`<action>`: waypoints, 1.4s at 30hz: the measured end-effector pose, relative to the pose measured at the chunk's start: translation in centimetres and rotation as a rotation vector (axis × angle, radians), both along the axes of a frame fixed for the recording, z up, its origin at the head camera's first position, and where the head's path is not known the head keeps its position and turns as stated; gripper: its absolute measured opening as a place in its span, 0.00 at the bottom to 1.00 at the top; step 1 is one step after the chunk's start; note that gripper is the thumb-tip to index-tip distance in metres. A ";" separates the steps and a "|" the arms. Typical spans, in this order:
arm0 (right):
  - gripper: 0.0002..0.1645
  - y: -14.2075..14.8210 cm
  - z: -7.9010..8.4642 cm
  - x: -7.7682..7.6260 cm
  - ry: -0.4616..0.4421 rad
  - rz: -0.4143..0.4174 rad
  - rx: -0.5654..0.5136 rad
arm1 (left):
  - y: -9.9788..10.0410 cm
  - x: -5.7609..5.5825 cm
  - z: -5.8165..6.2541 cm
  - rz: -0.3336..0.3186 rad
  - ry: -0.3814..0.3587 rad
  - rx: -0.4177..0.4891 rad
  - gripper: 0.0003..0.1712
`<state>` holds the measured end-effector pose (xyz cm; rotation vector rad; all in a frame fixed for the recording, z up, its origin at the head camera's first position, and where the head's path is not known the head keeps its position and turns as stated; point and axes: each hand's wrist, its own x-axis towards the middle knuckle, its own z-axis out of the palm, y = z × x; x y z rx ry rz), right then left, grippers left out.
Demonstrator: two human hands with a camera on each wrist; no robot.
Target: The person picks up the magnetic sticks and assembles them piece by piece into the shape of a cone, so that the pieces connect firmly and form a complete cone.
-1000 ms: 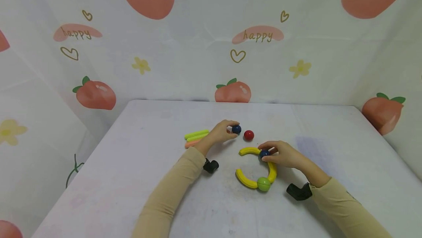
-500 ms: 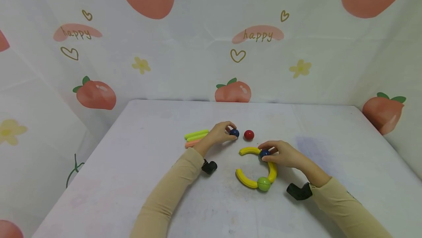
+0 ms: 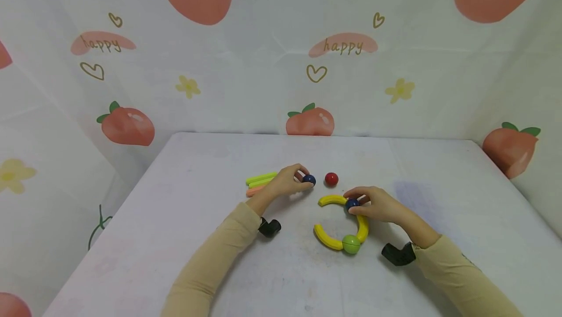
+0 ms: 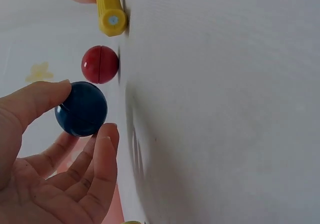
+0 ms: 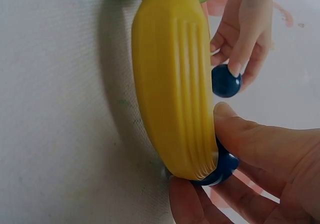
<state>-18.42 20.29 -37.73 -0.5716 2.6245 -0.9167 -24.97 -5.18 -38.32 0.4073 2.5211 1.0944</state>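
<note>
Nearest piece: a green plastic ball (image 3: 351, 244) low and centre in the head view, joining two yellow ribbed curved plastic bars (image 3: 327, 239) that form the lower part of an unfinished ring.
Right hand: the right hand (image 3: 376, 204) pinches a dark blue ball (image 3: 351, 204) at the ring's right side, between thumb and fingertips, pressed to the end of the yellow bar; the ball is half hidden by the fingers in the right wrist view (image 5: 222, 166).
Upper arc: a third yellow curved bar (image 3: 331, 200) touches that ball from the left.
Left hand: the left hand (image 3: 287, 182) left of centre grips a second dark blue ball (image 3: 309, 179) between thumb and fingers, just off the table (image 3: 175, 239).
Loose ball: a red plastic ball (image 3: 331, 179) lies just right of the held one, apart from it.
Sticks: green and orange straight sticks (image 3: 260, 184) lie behind the left hand, partly covered by it.
Cut off: both wrist cameras show only as black mounts.
Writing: "happy" (image 3: 344, 47) on the peach-printed backdrop, twice.
</note>
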 end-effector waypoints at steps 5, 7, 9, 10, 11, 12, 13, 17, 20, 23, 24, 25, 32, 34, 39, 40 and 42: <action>0.24 0.2 -0.1 -0.2 0.009 -0.001 0.008 | -0.6 0.5 0.1 -0.021 -0.018 0.032 0.21; 0.24 0.2 -0.1 -0.3 0.007 -0.002 0.011 | -0.8 0.8 0.2 -0.033 -0.020 0.037 0.21; 0.24 0.2 -0.1 -0.3 0.003 -0.001 0.009 | -0.9 1.1 0.3 -0.044 -0.025 0.034 0.20; 0.24 0.2 0.0 -0.3 0.000 0.000 0.008 | -0.9 1.2 0.3 -0.050 -0.028 0.031 0.20; 0.24 0.2 0.0 -0.2 0.000 0.003 0.006 | -1.0 1.4 0.3 -0.058 -0.029 0.030 0.20; 0.24 0.1 0.0 -0.2 0.000 0.005 0.003 | -1.0 1.5 0.3 -0.065 -0.033 0.030 0.20; 0.24 0.1 0.0 -0.2 0.002 0.010 0.001 | -1.0 1.7 0.3 -0.071 -0.034 0.031 0.20; 0.24 0.1 0.0 -0.1 0.003 0.012 -0.007 | -1.2 2.3 0.3 -0.100 -0.041 0.035 0.19; 0.24 0.2 0.0 -0.1 0.003 0.011 -0.008 | -1.4 2.7 0.3 -0.121 -0.041 0.039 0.19; 0.24 0.2 0.0 -0.1 0.002 0.010 -0.006 | -1.5 2.9 0.1 -0.133 -0.037 0.039 0.18; 0.24 0.2 0.0 -0.1 0.001 0.009 -0.006 | -1.6 3.0 0.0 -0.136 -0.033 0.037 0.18; 0.24 0.1 0.0 -0.1 -0.002 0.008 -0.006 | -1.6 3.1 0.0 -0.138 -0.031 0.036 0.17; 0.24 0.2 0.0 -0.2 -0.005 0.012 -0.011 | -2.0 3.7 0.1 -0.153 -0.022 0.044 0.18; 0.24 0.2 -0.1 -0.2 -0.007 0.005 -0.007 | -2.1 3.8 0.0 -0.159 -0.022 0.048 0.18; 0.24 0.2 -0.1 -0.1 -0.006 0.004 -0.013 | -2.1 4.1 -0.1 -0.180 -0.022 0.042 0.18; 0.24 0.2 -0.1 -0.1 -0.005 0.006 -0.015 | -2.1 4.1 -0.2 -0.187 -0.023 0.041 0.18; 0.24 0.2 -0.1 -0.1 -0.001 0.015 -0.019 | -2.0 4.2 -0.3 -0.199 -0.023 0.037 0.18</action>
